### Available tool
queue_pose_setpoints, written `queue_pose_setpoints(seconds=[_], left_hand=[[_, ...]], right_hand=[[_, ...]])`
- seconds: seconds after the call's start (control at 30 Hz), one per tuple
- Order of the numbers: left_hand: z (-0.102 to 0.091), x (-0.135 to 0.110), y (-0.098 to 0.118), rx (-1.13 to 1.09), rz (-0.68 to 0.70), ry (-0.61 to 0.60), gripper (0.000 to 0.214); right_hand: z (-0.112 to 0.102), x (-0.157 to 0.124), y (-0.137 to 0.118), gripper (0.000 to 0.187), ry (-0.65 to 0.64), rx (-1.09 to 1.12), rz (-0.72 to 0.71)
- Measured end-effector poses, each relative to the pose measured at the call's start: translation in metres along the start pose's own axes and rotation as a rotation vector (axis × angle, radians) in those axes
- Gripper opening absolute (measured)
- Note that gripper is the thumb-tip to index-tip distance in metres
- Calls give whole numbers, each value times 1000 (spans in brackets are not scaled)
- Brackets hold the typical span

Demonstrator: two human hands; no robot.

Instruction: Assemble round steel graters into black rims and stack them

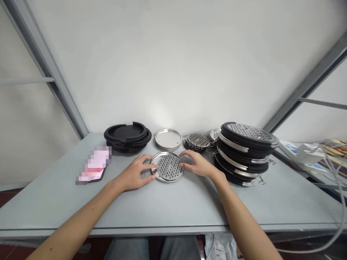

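Note:
A round shiny metal dish [164, 179] with a low rim lies on the table in front of me. Inside it, toward the right, rests a smaller metal grater disc [170, 168] full of raised holes. My left hand [135, 174] is at the dish's left side, fingers spread, with fingertips and thumb at the rim. From the right, my right hand [199, 163] reaches in with fingers apart. Its thumb tip is at the grater disc's edge and its fingertips are by the dish's far rim. Whether the disc lies fully flat I cannot tell.
Behind are stacked black rings [127, 139], stacked metal dishes [168, 139] and stacked grater discs [197, 140]. A tall stack of black-rimmed, clamped assemblies [245, 155] stands at right. A phone [94, 164], blurred out, lies left. A white cable [342, 213] hangs at the table's right end.

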State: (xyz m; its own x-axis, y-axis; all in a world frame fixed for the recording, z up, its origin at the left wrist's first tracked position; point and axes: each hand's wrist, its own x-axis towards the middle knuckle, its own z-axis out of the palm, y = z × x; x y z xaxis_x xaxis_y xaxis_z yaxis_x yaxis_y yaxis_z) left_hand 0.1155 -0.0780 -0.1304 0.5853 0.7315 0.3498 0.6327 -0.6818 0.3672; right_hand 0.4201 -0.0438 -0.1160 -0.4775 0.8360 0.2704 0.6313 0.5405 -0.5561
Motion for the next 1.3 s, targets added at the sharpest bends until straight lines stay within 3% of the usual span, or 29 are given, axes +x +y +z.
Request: queue_pose_setpoints(seconds=[0.17,1.0,1.3], left_hand=[[-1,-1,0,7,-13,-65,37],[4,0,-3,20,-51,-90,43],[3,0,-1,25,-124,-122,49]], right_hand=[[5,2,9,21,26,-162,79],[21,8,8,18,28,-134,-37],[27,9,9,18,51,-118,-47]])
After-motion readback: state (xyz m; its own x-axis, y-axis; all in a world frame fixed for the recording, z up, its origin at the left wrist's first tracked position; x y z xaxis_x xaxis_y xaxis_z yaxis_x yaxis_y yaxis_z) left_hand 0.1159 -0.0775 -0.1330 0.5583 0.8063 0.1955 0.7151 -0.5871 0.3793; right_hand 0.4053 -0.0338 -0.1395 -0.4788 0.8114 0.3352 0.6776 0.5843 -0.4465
